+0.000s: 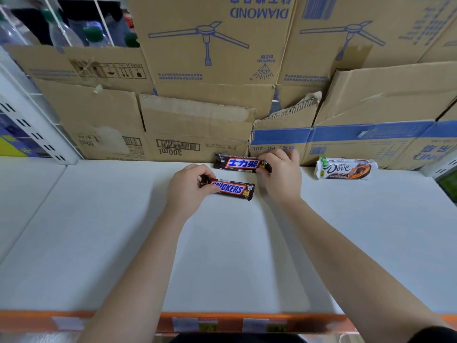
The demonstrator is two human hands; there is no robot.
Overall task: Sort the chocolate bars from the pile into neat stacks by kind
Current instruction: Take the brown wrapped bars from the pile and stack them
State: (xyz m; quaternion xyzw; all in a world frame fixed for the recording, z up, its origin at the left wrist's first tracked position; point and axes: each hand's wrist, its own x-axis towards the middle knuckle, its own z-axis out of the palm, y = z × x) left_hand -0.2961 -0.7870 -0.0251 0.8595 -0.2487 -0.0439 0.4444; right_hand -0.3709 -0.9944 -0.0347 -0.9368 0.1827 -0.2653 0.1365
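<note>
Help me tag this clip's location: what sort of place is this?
Probably a shop, or its stockroom: a white shelf with an orange front rail carrying price labels, cardboard cartons stacked behind it, and bottled drinks at upper left.

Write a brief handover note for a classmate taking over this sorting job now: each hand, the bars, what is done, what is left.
Left hand grips the left end of the near Snickers bar.
Right hand grips the right end of the far Snickers bar, beside the cardboard boxes.
The Dove bar lies alone on the white shelf, to the right.
Done: Dove set apart from the Snickers.
Left: stack the two Snickers bars.
</note>
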